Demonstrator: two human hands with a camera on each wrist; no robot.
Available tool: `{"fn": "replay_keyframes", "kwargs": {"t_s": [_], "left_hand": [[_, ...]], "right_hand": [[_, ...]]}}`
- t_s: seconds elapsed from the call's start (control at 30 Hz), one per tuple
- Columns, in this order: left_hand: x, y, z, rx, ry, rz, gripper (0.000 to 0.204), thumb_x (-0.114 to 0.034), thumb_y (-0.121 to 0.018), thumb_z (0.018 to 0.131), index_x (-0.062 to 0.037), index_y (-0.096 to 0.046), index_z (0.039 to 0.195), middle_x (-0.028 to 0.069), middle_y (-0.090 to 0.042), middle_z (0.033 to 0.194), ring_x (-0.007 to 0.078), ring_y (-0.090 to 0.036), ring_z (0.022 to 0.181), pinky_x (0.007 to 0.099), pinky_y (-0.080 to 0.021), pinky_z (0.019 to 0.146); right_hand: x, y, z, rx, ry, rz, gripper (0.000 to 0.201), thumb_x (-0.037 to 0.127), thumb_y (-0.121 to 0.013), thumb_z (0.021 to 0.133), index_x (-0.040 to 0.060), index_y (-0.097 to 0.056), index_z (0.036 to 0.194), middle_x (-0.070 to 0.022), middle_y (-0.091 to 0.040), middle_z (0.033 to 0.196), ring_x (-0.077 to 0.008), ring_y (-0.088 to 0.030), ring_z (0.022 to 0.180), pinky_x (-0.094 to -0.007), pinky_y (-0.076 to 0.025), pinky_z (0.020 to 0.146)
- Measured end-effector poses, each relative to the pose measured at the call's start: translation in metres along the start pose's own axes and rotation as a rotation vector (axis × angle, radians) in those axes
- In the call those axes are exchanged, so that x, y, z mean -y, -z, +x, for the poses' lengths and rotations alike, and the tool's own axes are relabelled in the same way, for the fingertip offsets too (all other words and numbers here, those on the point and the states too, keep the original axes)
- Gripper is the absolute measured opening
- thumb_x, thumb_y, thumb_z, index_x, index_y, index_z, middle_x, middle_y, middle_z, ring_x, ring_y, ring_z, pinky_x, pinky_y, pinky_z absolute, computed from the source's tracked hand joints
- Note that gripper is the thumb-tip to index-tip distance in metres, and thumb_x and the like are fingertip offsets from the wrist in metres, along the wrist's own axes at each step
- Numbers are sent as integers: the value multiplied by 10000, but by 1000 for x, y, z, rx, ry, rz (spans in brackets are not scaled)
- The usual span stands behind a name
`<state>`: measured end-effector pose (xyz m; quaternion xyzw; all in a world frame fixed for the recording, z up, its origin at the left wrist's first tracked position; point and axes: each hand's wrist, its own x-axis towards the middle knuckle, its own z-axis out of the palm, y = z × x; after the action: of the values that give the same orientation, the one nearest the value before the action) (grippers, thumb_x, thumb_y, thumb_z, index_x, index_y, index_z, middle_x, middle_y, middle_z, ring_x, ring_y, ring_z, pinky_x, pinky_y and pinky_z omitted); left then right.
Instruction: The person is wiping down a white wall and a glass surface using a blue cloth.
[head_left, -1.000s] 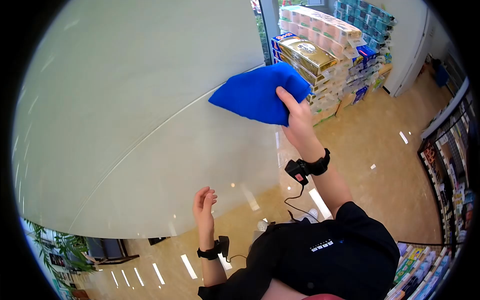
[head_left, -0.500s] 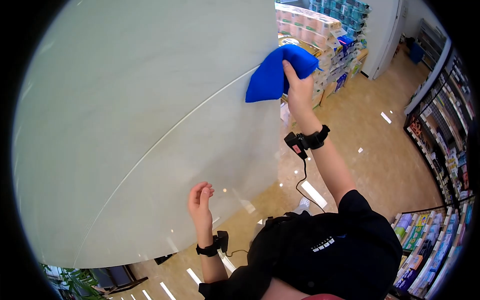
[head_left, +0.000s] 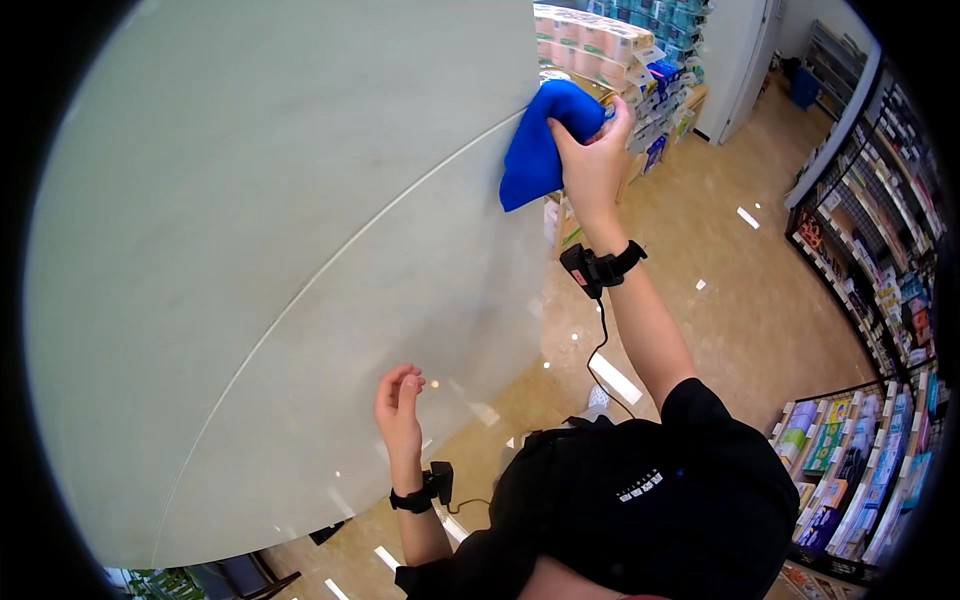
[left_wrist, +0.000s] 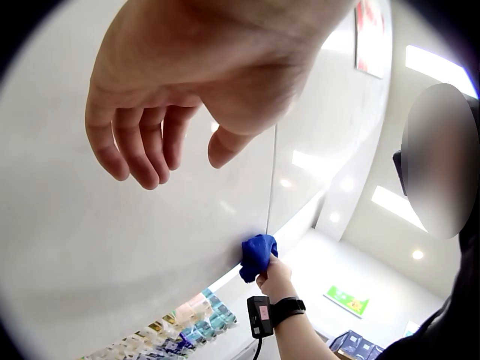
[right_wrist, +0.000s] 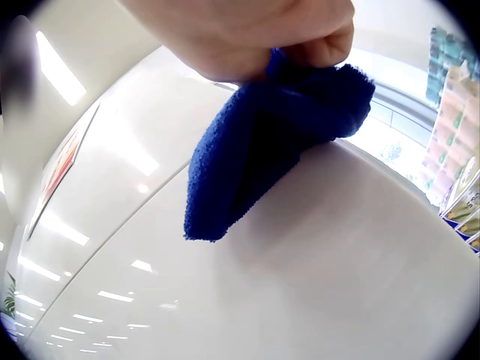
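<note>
A blue cloth is pinched between the thumb and fingers of my right hand, at the right edge of a large pale glossy panel with a thin curved seam. In the right wrist view the folded cloth hangs below the right hand, over the panel's surface. My left hand is held lower, in front of the panel, holding nothing. The left wrist view shows that hand with its fingers loosely bent, apart from the cloth.
Stacked packs of paper rolls stand behind the panel's right edge. Shelves of goods line the right side, beside the tan floor. A plant and a dark chair show at the bottom left.
The right hand has drawn back along the panel's right edge, its fingers bunching the cloth, which hangs narrower than before. The left hand has barely moved. The head view has turned somewhat.
</note>
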<state>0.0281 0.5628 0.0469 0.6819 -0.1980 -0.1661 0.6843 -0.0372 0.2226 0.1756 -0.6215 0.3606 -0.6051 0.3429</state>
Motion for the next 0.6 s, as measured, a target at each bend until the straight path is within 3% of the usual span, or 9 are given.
{"fn": "replay_keyframes", "kwargs": {"t_s": [0.17,0.27,0.43,0.6], "left_hand": [[-6,-1,9,-42,-24,10,231,-146,-548,916,13,-575,1082,99,-622,1001,165,-594,887,292,-470,809],[-10,3,14,-92,-57,23,217,-143,-544,918,12,-583,1065,102,-625,989,167,-599,875,291,-476,802],[-6,31,24,-154,-121,41,196,-135,-524,929,16,-588,1036,106,-627,967,171,-608,841,292,-485,778],[-17,26,38,-323,-110,168,324,-231,-527,940,41,-648,813,103,-649,676,164,-622,685,300,-489,746]], "right_hand": [[-11,-12,-5,50,78,347,723,155,-702,803,49,-312,1402,-111,-503,991,-129,-554,660,-270,-489,661],[-24,-18,-4,135,229,248,616,178,-683,829,68,-413,1371,-106,-473,1028,-105,-547,656,-247,-492,658],[-29,-20,0,202,224,163,536,241,-674,841,45,-499,1308,-101,-452,1022,-100,-528,643,-233,-479,641],[-37,-26,-1,159,163,132,508,246,-625,870,39,-492,1314,-87,-441,974,-101,-512,622,-243,-474,636]]}}
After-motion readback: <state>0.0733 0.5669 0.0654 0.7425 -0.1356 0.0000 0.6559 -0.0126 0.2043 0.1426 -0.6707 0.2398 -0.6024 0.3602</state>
